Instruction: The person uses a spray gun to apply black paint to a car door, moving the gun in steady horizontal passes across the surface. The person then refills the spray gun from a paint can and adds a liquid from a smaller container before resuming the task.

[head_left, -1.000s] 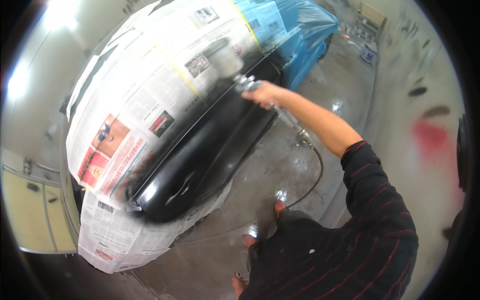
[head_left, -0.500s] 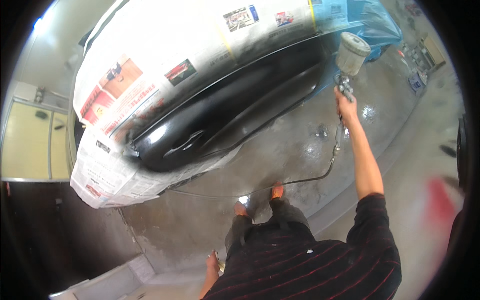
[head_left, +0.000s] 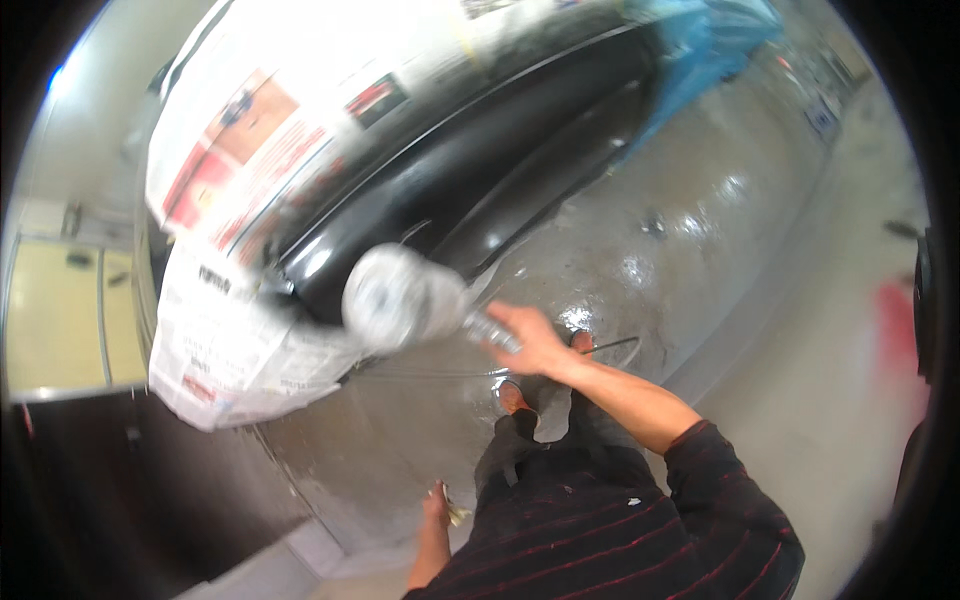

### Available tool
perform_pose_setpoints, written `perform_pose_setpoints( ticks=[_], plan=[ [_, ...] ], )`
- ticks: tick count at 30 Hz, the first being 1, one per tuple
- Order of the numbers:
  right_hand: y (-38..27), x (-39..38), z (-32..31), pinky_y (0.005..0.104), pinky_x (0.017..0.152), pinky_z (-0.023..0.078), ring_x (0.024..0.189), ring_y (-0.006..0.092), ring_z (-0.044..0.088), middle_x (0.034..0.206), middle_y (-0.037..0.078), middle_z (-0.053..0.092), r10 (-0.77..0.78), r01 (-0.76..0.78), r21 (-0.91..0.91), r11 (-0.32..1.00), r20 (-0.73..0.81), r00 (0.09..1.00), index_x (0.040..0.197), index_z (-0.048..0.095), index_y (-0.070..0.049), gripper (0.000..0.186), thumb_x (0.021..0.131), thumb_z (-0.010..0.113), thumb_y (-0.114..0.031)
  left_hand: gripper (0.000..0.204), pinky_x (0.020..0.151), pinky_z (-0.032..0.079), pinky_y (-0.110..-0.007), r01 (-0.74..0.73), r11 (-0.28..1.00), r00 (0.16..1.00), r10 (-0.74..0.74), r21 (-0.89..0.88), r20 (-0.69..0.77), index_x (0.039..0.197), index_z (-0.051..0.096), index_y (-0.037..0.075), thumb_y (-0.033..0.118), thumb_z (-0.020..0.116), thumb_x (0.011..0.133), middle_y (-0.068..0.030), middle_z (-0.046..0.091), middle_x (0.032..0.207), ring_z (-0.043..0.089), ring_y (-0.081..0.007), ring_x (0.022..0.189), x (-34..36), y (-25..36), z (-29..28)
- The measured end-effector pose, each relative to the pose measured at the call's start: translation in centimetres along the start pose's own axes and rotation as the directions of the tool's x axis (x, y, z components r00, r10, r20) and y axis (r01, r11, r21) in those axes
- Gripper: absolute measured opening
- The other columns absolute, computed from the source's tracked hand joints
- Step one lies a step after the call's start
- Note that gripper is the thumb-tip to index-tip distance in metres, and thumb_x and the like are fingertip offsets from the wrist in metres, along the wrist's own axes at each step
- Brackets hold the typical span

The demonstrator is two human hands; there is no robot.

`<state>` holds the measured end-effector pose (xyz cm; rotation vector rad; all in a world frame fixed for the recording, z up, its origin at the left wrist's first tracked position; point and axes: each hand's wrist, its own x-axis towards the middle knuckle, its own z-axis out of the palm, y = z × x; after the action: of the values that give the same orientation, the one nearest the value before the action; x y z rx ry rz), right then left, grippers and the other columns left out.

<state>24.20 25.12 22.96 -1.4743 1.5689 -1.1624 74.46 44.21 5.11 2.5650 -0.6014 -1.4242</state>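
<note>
My right hand (head_left: 528, 337) is closed around the handle of a spray gun (head_left: 402, 300) with a pale, paint-stained cup, which looks blurred. The gun is in front of the lower left end of a glossy black car door panel (head_left: 470, 170), hiding part of it. Newspaper sheets (head_left: 255, 345) cover the bodywork above and at the left of the panel. Low by my body, my left hand (head_left: 436, 508) is closed on a small pale yellowish thing (head_left: 458, 516) whose kind I cannot make out.
Blue plastic sheeting (head_left: 712, 45) covers the car's far right end. A thin dark air hose (head_left: 622, 347) runs across the wet, shiny floor (head_left: 600, 235) near my feet. A pale yellow panelled door (head_left: 50, 300) is at the left. A blue-and-white container (head_left: 823, 118) stands at the far right.
My right hand has swept the spray gun from the panel's far right end to its lower left end. The view has shifted slightly. My left hand stays low, still closed.
</note>
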Motion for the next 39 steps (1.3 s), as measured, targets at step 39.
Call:
perform_pose_setpoints(
  ticks=[39],
  plan=[
    [31.3, -11.5, 8.1, 0.0436, 0.068, 0.053, 0.079, 0.0366, 0.068, 0.087, 0.01, 0.068, 0.121, -0.08, 0.193, 0.978, -0.214, 0.969, 0.102, 0.063, -0.014, 0.041, 0.064, 0.079, -0.014, 0.054, 0.073, 0.054, -0.041, 0.122, 0.713, 0.992, -0.066, 0.691, -0.106, 0.105, 0.082, 0.005, 0.056, 0.066, 0.097, -0.0133, 0.074, 0.083, 0.069, -0.0251, 0.077, -1.4, -3.9, -10.4]
  ],
)
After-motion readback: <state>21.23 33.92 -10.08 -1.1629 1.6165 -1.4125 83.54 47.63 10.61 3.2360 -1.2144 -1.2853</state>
